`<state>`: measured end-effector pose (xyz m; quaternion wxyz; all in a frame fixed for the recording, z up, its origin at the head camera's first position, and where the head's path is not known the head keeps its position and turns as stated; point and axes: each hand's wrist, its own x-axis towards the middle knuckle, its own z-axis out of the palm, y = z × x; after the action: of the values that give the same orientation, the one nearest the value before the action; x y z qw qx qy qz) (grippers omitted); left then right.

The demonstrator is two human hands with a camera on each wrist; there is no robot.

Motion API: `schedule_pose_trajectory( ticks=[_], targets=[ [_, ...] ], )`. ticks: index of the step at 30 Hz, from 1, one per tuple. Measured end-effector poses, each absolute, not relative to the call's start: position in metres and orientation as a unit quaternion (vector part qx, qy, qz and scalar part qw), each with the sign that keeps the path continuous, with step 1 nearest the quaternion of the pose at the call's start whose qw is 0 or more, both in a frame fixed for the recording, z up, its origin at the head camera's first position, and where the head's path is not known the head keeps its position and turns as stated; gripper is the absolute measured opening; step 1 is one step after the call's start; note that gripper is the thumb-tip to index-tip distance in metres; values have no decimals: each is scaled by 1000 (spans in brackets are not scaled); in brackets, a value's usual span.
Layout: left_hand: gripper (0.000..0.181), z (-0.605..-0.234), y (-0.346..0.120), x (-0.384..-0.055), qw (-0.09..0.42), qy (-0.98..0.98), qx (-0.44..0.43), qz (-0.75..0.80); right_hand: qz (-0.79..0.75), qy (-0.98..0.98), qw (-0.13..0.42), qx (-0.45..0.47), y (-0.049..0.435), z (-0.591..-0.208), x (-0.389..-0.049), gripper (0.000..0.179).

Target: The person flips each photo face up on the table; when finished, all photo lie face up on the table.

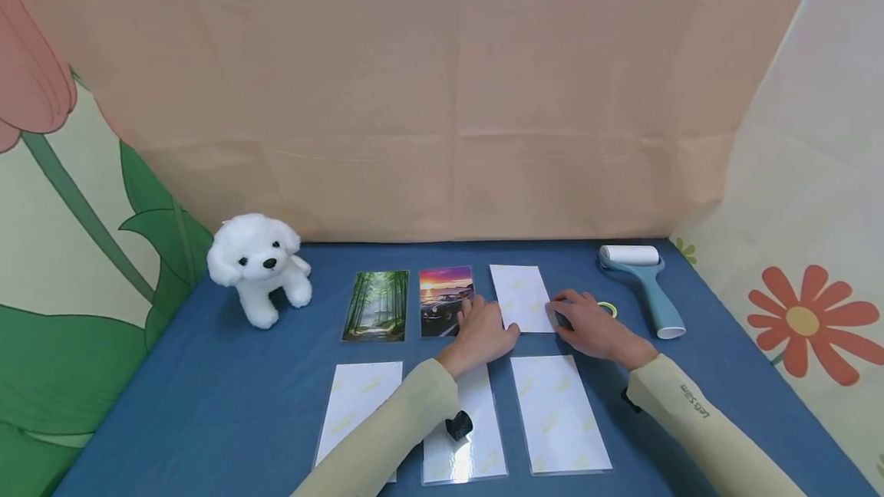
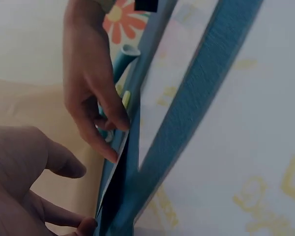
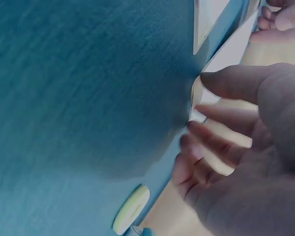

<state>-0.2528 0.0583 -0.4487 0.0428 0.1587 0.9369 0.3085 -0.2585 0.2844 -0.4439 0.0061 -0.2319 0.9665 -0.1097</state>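
My right hand (image 1: 595,326) pinches the lower right edge of a white-backed card (image 1: 519,294) in the back row. In the left wrist view that card's edge (image 2: 108,189) looks slightly raised from the cloth. To its left, my left hand (image 1: 481,334) reaches over the lower part of a sunset picture card (image 1: 442,290). Its thumb and fingers are apart, and one fingertip (image 2: 87,226) touches or nearly touches the raised card. A forest picture card (image 1: 376,305) lies face up further left.
White-backed cards lie in the front row: left (image 1: 359,397), middle (image 1: 476,413), partly under my left sleeve, and right (image 1: 559,413). A white plush dog (image 1: 258,263) stands at the left. A lint roller (image 1: 649,282) and a yellow-green ring-like item (image 1: 609,307) lie at the right.
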Motion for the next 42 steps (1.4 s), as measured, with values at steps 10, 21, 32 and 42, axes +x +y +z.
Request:
schedule_pose_trajectory(
  ticks=[10, 21, 32, 42],
  targets=[
    [31, -437, 65, -252, 16, 898, 113, 426, -214, 950, 24, -225, 280, -441, -266, 34],
    [57, -435, 83, -251, 24, 824, 164, 542, -342, 928, 124, -84, 273, -420, -268, 71],
    [74, -440, 93, -250, 91, 820, 214, 523, -427, 889, 151, -65, 280, -410, -268, 68],
    [68, -447, 91, -252, 117, 832, 265, 473, -468, 868, 143, -78, 285, -405, -266, 58]
  ],
)
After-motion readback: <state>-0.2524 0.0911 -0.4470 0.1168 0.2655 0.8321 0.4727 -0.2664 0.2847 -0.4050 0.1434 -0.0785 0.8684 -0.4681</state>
